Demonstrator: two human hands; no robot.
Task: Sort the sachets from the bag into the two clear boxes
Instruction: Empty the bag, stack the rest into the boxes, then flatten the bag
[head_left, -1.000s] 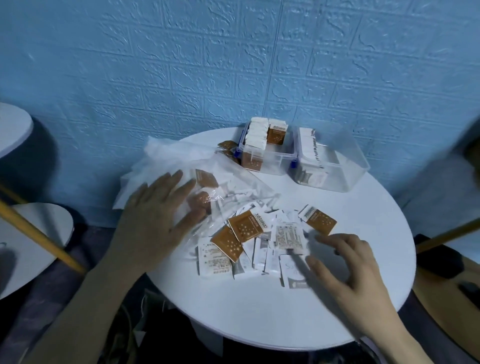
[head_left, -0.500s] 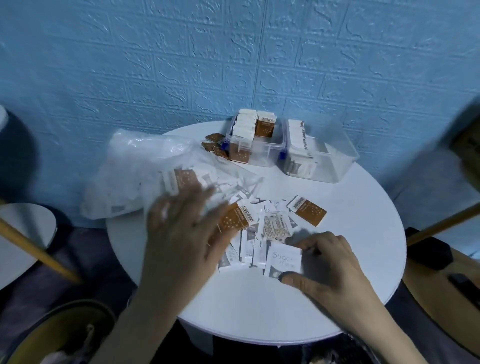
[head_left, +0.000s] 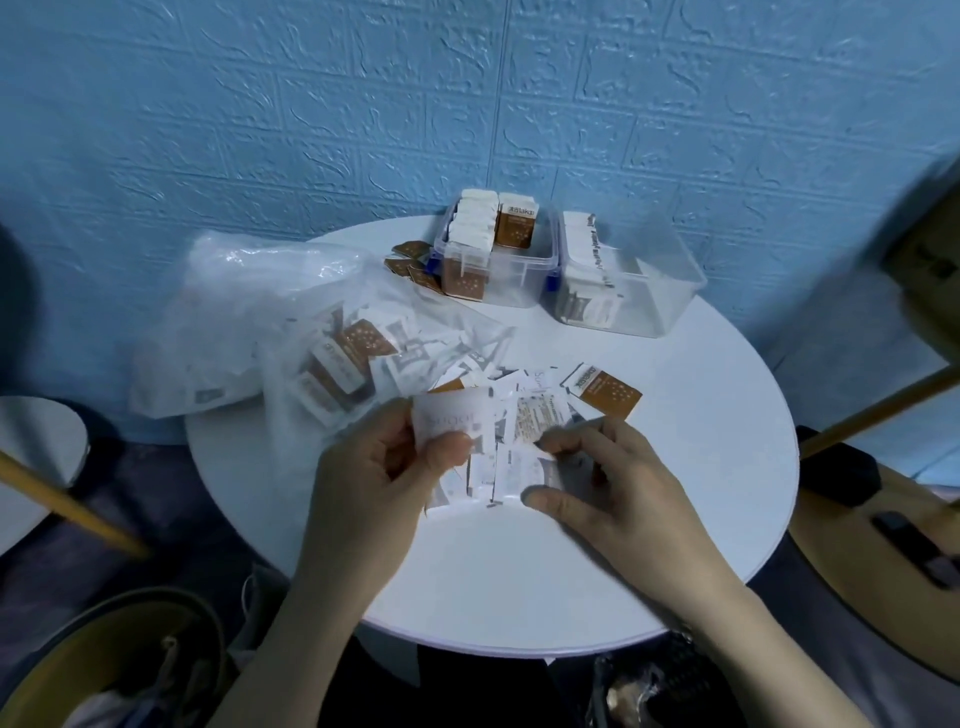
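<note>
A: Head view, and the left hand is up over the round white desk, thumb and fingers pinching a white paper sachet printed "Sugar".

B: And the right hand?

A: Down on the scattered pile of white sachets in the middle of the desk, fingers curled, thumb stretched along the near edge. It seems to be pinching one of them, though the blur makes it hard to be sure.

B: Where are the rest?

A: A brown dotted sachet lies flat just beyond the pile, to the right. The crumpled clear plastic bag sprawls over the left side of the desk, brown and white sachets showing through it.

B: The boxes?

A: At the far edge, by the blue embossed wall. The left clear plastic box holds upright rows, white ones and brown ones. The right clear plastic box sits just beside it, with white sachets stacked at its left end. A few loose brown sachets lie just left of the left box.
</note>
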